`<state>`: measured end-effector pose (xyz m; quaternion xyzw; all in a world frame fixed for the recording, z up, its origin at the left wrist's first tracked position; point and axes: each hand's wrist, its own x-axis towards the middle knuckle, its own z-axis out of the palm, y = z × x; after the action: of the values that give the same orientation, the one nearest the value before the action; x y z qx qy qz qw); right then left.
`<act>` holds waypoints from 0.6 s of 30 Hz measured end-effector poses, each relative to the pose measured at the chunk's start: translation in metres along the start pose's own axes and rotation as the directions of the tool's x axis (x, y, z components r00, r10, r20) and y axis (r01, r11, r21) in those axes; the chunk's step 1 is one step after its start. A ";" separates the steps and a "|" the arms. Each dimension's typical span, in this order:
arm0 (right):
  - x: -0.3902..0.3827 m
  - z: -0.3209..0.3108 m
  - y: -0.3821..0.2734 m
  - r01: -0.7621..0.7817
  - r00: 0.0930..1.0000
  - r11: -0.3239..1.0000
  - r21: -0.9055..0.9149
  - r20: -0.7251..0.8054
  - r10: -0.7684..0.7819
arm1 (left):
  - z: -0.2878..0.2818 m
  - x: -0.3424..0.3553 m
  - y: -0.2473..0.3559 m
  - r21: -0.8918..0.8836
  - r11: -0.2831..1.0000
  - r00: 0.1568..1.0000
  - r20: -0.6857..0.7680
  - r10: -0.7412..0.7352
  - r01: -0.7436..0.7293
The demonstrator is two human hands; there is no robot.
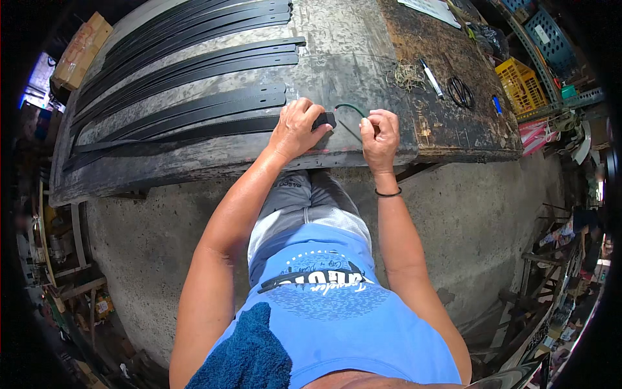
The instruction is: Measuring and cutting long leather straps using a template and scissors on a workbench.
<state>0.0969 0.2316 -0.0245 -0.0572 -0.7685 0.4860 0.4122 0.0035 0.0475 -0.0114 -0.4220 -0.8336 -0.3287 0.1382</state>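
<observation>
My left hand (299,126) grips a long black strap (233,125) near its right end, on the worktable's front part. My right hand (381,136), just to the right, is closed in a pinch around a thin, curved green cord or wire (352,108) whose far end arches toward the strap's end. A thin dark line below the cord may be its shadow. Several more black straps with slotted ends (240,96) lie in rows across the left side of the table. A blue towel (246,343) hangs on my front.
On the worn worktable (453,139) at right lie a tangle of string (407,76), a white marker (431,79), a black coiled loop (460,94) and a small blue object (496,104). A yellow crate (518,81) stands beyond. A cardboard box (83,50) is at far left.
</observation>
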 end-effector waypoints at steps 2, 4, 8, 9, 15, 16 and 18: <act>-0.001 -0.002 -0.003 0.055 0.998 0.996 -0.077 0.030 -0.053 | 0.000 0.000 0.000 0.002 1.000 1.000 -0.006 -0.004 0.004; 0.000 -0.003 -0.005 0.087 0.995 0.993 -0.077 0.048 -0.083 | 0.001 0.000 0.000 0.001 1.000 1.000 -0.011 -0.001 0.001; 0.001 -0.003 -0.008 0.058 0.997 0.997 -0.047 0.057 -0.055 | 0.000 0.000 0.000 0.010 1.000 1.000 -0.010 -0.004 0.004; 0.001 -0.003 -0.008 0.077 0.995 0.996 -0.047 0.066 -0.073 | 0.000 0.000 0.001 0.005 1.000 1.000 -0.005 0.001 -0.001; 0.001 -0.004 -0.008 0.085 0.993 0.996 -0.037 0.082 -0.082 | 0.001 0.000 0.000 0.001 1.000 1.000 -0.012 0.012 -0.012; 0.001 -0.004 -0.008 0.086 0.993 0.995 -0.048 0.087 -0.081 | 0.001 0.000 0.000 0.007 1.000 1.000 -0.019 0.008 -0.008; 0.001 -0.004 -0.007 0.086 0.993 0.995 -0.059 0.092 -0.081 | 0.001 0.000 0.000 -0.002 1.000 1.000 -0.017 0.019 -0.019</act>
<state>0.1014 0.2310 -0.0180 -0.0164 -0.8028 0.4459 0.3955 0.0031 0.0482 -0.0118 -0.4271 -0.8280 -0.3320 0.1479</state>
